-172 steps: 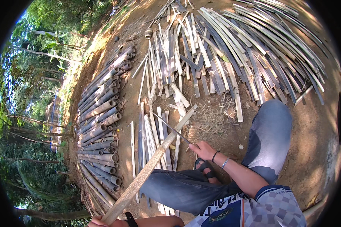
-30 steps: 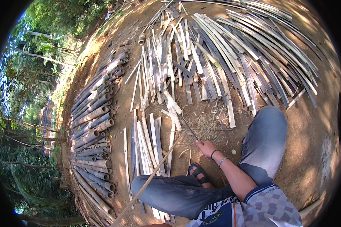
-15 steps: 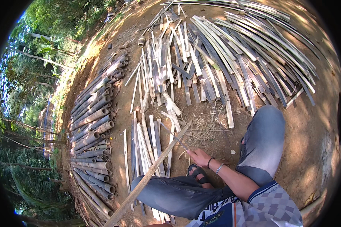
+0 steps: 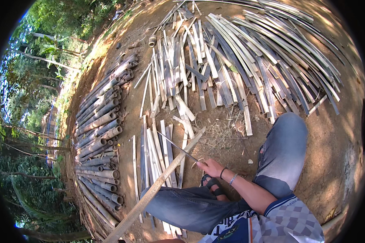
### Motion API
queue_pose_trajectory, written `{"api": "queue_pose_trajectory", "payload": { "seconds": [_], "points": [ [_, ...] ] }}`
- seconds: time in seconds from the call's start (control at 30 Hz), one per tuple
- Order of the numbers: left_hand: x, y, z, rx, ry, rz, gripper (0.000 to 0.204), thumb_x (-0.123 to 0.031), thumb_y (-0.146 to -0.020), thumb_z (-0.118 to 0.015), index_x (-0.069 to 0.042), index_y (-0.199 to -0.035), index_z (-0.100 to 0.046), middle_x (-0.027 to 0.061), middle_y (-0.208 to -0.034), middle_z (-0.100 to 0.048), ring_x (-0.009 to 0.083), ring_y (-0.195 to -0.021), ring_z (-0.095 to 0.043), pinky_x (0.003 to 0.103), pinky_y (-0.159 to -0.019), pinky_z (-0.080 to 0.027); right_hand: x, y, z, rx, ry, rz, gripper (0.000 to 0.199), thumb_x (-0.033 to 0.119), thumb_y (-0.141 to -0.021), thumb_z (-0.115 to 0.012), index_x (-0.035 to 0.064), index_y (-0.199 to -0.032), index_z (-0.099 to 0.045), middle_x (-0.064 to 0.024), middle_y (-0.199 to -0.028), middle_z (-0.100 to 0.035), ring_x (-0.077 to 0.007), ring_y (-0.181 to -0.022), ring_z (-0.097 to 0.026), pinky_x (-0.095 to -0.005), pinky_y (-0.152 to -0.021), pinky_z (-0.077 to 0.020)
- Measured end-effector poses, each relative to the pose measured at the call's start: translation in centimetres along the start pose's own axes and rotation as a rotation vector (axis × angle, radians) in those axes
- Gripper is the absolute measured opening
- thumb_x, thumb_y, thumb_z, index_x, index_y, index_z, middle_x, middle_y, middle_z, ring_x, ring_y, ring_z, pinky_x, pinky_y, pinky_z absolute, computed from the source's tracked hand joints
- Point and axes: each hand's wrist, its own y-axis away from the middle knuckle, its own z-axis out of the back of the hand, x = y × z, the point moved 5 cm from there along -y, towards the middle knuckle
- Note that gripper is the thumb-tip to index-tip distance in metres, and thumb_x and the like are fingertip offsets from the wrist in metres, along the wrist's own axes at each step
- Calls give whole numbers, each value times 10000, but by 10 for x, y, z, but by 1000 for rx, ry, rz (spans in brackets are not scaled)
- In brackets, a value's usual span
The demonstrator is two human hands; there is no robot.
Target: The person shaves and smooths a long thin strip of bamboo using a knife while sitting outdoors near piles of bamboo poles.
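Down on the bare dirt, the right hand (image 4: 210, 167) is closed around a long knife (image 4: 177, 146) whose blade crosses a bamboo slat (image 4: 162, 184) slanting over the knee. Left hand is out of view. Split strips (image 4: 158, 150) lie just beside; open ground (image 4: 336, 162) lies rightward.

your one view sits on your head, a wide fisheye tilted steeply down. it faces the dirt ground (image 4: 344, 162) ahead, near your knees (image 4: 288, 133).

Pale tan bamboo strip (image 4: 162, 184); grey-green bamboo poles (image 4: 99, 133); blue-grey jeans (image 4: 282, 150); blue-and-grey checked shirt (image 4: 286, 222); reddish-brown soil (image 4: 336, 154); black sandal (image 4: 213, 186).
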Motion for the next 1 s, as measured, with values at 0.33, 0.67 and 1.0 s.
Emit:
{"api": "queue_pose_trajectory", "payload": {
  "seconds": [0.33, 0.67, 1.0],
  "points": [
    [-13, 2, 19, -49, -81, -36, 680, -655, -900, -354, -14, -818, -568, 22, -488, -432, 112, -347, -365, 232, -372, -341, -5, -2, 2, -7, -109, -30, 669, 573, -904, -428, -33, -653, -562, -190, -557, -551, -355, -598, -595, -448, -600, -450],
    [-15, 0, 28, -61, -105, -19, 682, -653, -902, -348, -14, -860, -585, 24, -508, -441, 114, -366, -380, 234, -397, -369, -8, -3, 1, -31, -36, -69, 738, 611, -891, -407, -57, -623, -567, -213, -522, -521, -379, -573, -589, -461, -588, -452],
    [-15, 2, 24, -82, -110, -25, 704, -666, -895, -345, -6, -867, -590, 30, -497, -433, 128, -365, -390, 243, -391, -373, -15, 1, 5, -17, 32, -82, 732, 612, -881, -435, -66, -625, -541, -234, -562, -535, -352, -639, -604, -460, -643, -453]
  ]
}}
